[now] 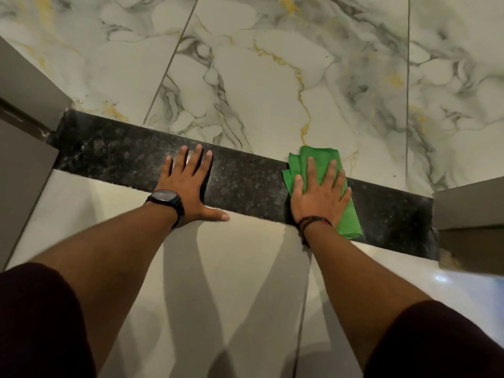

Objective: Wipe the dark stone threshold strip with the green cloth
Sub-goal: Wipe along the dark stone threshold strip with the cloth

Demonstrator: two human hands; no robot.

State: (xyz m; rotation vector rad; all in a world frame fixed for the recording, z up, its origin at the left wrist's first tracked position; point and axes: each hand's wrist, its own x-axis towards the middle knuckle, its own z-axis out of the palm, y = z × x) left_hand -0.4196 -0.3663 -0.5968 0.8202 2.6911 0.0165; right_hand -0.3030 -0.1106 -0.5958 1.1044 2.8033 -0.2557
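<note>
Marble-veined floor tiles (272,77), white with grey and gold, fill 12 o'clock half. Plain cream tiles (231,268) at 6 o'clock. Dark stone threshold strip (245,181) runs between them, 10 o'clock to 4 o'clock. Grey door frame (24,132) at 9 o'clock, another at 3 o'clock. Left hand (188,184) flat on strip near centre, fingers spread, watch (166,199) on wrist. Right hand (319,195) at 3 o'clock of it, fingers splayed, palm pressing folded green cloth (321,165) onto strip; cloth's far edge overlaps marble tile. Dark band on right wrist.

Floor: veined marble tiles (272,85) beyond, plain pale tiles (240,268) nearer.
Threshold strip (245,184): dark speckled stone (running diagonally between them).
On strip: folded green cloth (321,162); left hand (188,186) flat; right hand (320,195) flat atop cloth.
</note>
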